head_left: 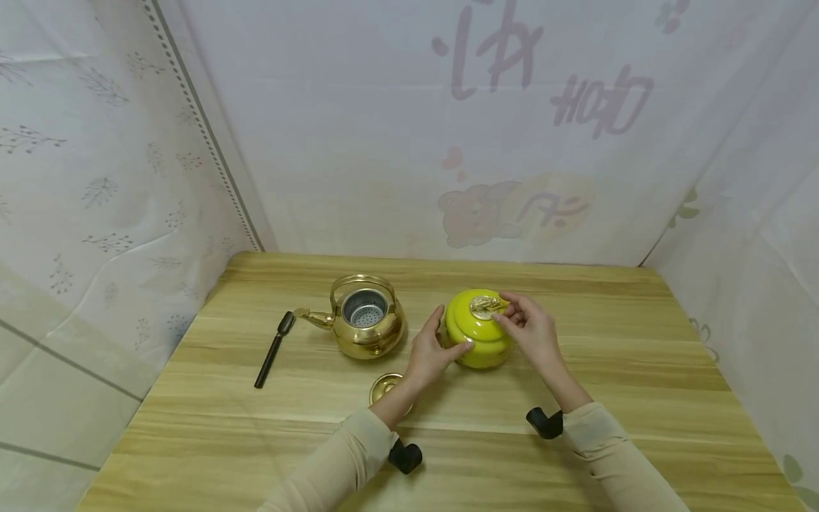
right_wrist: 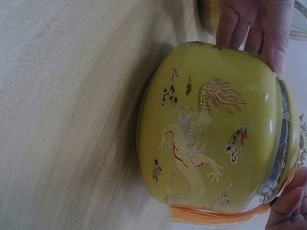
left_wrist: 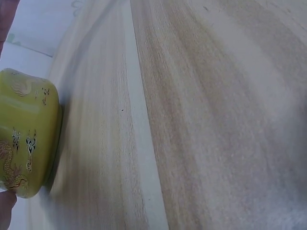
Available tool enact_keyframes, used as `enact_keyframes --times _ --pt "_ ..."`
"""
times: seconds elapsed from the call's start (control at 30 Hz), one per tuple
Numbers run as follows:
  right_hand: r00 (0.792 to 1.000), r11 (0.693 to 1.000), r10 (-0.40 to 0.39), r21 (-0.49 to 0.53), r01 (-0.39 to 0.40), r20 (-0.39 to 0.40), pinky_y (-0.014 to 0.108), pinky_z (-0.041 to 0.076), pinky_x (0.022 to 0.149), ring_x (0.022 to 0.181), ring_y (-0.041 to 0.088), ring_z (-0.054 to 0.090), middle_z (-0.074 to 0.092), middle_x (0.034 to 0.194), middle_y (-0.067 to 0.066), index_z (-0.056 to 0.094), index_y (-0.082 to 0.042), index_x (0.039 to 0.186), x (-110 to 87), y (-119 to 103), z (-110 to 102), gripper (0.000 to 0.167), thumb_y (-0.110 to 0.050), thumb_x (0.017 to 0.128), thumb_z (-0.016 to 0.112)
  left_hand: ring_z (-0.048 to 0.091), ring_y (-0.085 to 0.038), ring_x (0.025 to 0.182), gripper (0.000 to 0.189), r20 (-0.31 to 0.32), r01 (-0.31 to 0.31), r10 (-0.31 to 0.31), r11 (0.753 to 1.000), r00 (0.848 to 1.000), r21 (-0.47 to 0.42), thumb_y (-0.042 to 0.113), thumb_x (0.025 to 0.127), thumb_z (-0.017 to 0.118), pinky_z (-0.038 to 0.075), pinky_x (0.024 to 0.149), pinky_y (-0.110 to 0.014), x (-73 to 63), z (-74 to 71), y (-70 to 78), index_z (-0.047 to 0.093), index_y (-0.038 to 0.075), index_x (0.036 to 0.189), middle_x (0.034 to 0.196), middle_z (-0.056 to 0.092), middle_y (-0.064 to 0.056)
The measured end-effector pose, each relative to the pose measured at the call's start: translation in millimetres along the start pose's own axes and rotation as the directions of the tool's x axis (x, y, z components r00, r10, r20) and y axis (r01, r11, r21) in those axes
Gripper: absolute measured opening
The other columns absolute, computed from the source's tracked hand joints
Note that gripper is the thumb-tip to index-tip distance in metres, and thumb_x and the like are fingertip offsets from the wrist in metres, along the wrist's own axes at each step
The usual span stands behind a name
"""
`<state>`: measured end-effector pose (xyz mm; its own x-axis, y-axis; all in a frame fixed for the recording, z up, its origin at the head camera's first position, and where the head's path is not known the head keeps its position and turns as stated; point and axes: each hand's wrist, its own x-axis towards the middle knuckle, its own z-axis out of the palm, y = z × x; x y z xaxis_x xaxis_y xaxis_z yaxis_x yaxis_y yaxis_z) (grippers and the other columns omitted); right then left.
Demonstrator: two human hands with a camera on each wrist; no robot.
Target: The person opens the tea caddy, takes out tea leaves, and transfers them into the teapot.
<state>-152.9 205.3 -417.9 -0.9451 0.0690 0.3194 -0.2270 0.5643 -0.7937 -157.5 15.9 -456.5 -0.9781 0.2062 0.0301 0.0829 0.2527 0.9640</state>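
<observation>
A glossy yellow jar [head_left: 481, 353] with a golden dragon design stands on the table in front of me. My left hand [head_left: 427, 358] holds its left side, thumb at the front and fingers spread round toward the back. My right hand [head_left: 532, 331] pinches at the gold ornamental knob [head_left: 483, 307] on top of the jar's lid [head_left: 459, 316]. In the right wrist view, a silvery band [right_wrist: 278, 167] shows between the jar's body and the lid. An orange tassel [right_wrist: 216, 214] hangs down the jar's side, its upper end close to the right fingertips.
Left of the jar stands a gold teapot [head_left: 365, 346] with a metal strainer [head_left: 367, 313] in its open top. Its small gold lid [head_left: 384, 386] lies on the wooden table [head_left: 211, 441], partly hidden by my left forearm. Beside the spout lies a dark scoop [head_left: 271, 358].
</observation>
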Motion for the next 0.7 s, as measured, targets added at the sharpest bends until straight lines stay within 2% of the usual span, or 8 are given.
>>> enact_keyframes --times 0.4,0.7 --pt "1.0 1.0 0.018 -0.001 -0.018 0.023 0.012 0.044 0.056 0.067 0.008 0.051 0.062 0.085 0.012 0.063 0.001 0.116 1.5 0.6 0.7 0.036 -0.004 0.082 0.071 0.036 -0.026 0.135 0.089 0.059 -0.027 0.023 0.997 0.998 0.071 0.021 0.078 0.078 0.029 0.112 -0.037 3.9 -1.1 -2.6 0.025 0.0 0.147 0.147 0.036 -0.017" --pt "1.0 1.0 0.019 -0.007 -0.019 0.025 0.013 0.044 0.056 0.067 0.008 0.051 0.063 0.084 0.012 0.063 0.002 0.115 3.0 0.6 0.8 0.035 -0.004 0.082 0.072 0.041 -0.026 0.131 0.089 0.072 -0.04 0.035 0.997 0.997 0.071 0.023 0.079 0.077 0.033 0.11 -0.038 3.9 -1.8 -1.7 0.025 -0.001 0.147 0.144 0.04 -0.017"
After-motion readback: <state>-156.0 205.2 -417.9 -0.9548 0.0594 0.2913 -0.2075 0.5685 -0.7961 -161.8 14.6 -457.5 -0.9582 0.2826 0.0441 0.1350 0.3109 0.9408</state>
